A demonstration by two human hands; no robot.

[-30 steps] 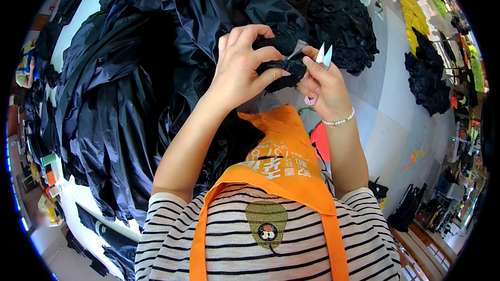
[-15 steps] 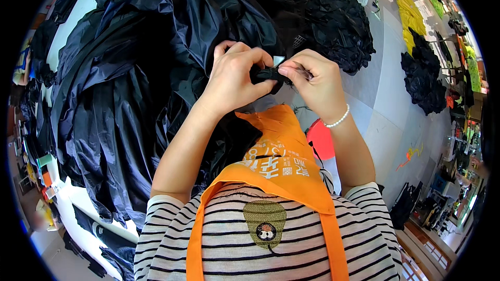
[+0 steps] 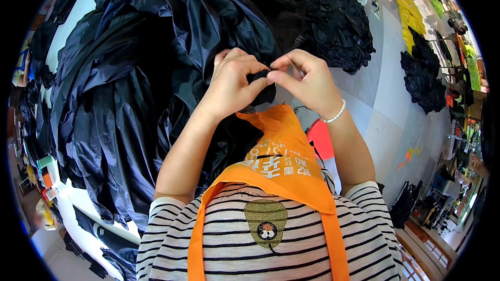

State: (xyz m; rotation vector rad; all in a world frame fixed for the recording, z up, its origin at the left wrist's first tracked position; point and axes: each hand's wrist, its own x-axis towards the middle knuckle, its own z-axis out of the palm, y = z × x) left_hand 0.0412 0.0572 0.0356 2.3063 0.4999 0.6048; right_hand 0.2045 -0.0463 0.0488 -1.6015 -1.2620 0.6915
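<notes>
Left grip (image 3: 229, 84): Thumb and forefinger close in a pinch on a gathered edge of black fabric (image 3: 255, 77), between 11 and 12 o'clock of the view, the other fingers curled behind.
Right grip (image 3: 315, 84): Toward 1 o'clock, thumb and forefinger tips all but meet beside the left fingertips; whether they have hold of anything cannot be told, and the palm's inside is hidden.
Fabric edge: It sits between 12 and 1 o'clock, where the two hands come together; a glossy black heap (image 3: 114, 109) spreads from 8 around to 12 o'clock.
Fine handling: The spot looks best served by a firm left pinch close to the point of work, with the right fingertips doing the small, careful moves.
Slack: Loose folds around the edge should probably lie slack, so the heap's weight does not drag on the pinch.
Bracelet: A string of pale beads (image 3: 338, 114) rings the right wrist; it would be wise to hold it clear of loose threads.
Apron: Orange cloth (image 3: 291, 125) lies just below the hands, toward 6 o'clock, and could catch in the folds.
Floor: Grey tiles (image 3: 390, 93) at 2 o'clock flank a crumpled black pile (image 3: 341, 31).
</notes>
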